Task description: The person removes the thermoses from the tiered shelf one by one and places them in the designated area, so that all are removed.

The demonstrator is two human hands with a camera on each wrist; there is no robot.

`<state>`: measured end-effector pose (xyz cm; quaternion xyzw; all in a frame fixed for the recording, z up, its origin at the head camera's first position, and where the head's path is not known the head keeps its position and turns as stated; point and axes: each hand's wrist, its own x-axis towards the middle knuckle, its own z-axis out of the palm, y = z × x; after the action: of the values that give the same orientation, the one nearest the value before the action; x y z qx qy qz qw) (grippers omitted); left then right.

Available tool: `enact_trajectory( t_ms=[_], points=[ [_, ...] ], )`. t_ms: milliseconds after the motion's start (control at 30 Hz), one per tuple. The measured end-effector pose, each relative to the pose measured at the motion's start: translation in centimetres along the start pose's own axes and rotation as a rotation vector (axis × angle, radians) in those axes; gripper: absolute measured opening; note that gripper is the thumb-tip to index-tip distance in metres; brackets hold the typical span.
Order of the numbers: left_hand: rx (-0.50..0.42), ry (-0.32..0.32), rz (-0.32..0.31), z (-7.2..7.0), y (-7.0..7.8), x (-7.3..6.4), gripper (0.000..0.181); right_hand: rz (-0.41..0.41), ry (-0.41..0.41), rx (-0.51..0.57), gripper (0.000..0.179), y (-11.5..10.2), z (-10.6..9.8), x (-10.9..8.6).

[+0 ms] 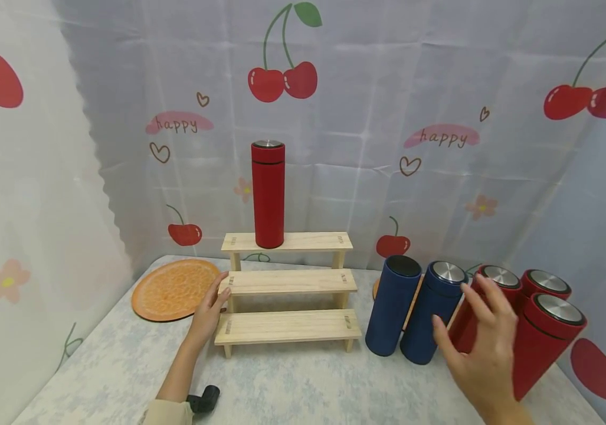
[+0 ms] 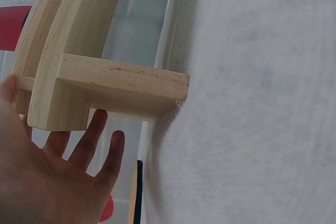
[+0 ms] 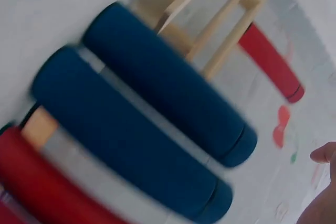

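My left hand [image 1: 208, 313] rests at the left end of a three-step wooden stand [image 1: 292, 282], by the middle step. In the left wrist view its fingers [image 2: 90, 140] are spread beside the board's end. One red thermos [image 1: 268, 200] stands upright on the top step, left of centre. My right hand [image 1: 485, 354], fingers apart and holding nothing, hovers in front of the thermoses on the right. Nearest its fingertips is a blue thermos [image 1: 430, 324] with a silver lid top; a second blue thermos [image 1: 390, 313], dark on top, stands left of it.
Three red thermoses [image 1: 547, 345] are grouped at the right, partly hidden behind my right hand. A round orange mat [image 1: 175, 290] lies left of the stand; another orange edge [image 1: 376, 288] shows behind the blue thermoses. A cherry-print curtain [image 1: 345, 147] closes off the back.
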<state>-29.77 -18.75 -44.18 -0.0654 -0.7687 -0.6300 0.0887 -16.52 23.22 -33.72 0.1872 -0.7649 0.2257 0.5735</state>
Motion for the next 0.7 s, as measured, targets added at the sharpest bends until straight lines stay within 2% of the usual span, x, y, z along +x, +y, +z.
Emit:
enact_trajectory(
  t_ms=[100, 200, 367, 500, 700],
  points=[
    [0.01, -0.002, -0.005, 0.0, 0.1, 0.0, 0.051, -0.018, -0.145, 0.081, 0.062, -1.8, 3.1, 0.0],
    [0.008, 0.0, -0.009, -0.1, -0.7, 0.3, 0.051, -0.003, -0.29, 0.162, 0.058, -3.8, 6.3, -0.5],
    [0.026, 0.007, 0.009, -0.1, -2.3, 0.9, 0.052, 0.044, -0.42, 0.296, 0.058, -6.3, 12.0, -0.4],
    [0.035, 0.006, 0.023, -0.2, -2.8, 1.2, 0.053, 0.095, -0.444, 0.376, 0.06, -6.9, 16.7, 1.0],
    [0.014, 0.002, 0.009, -0.1, -3.1, 1.4, 0.051, 0.088, -0.356, 0.47, 0.07, -7.0, 22.0, 5.9]
  ],
)
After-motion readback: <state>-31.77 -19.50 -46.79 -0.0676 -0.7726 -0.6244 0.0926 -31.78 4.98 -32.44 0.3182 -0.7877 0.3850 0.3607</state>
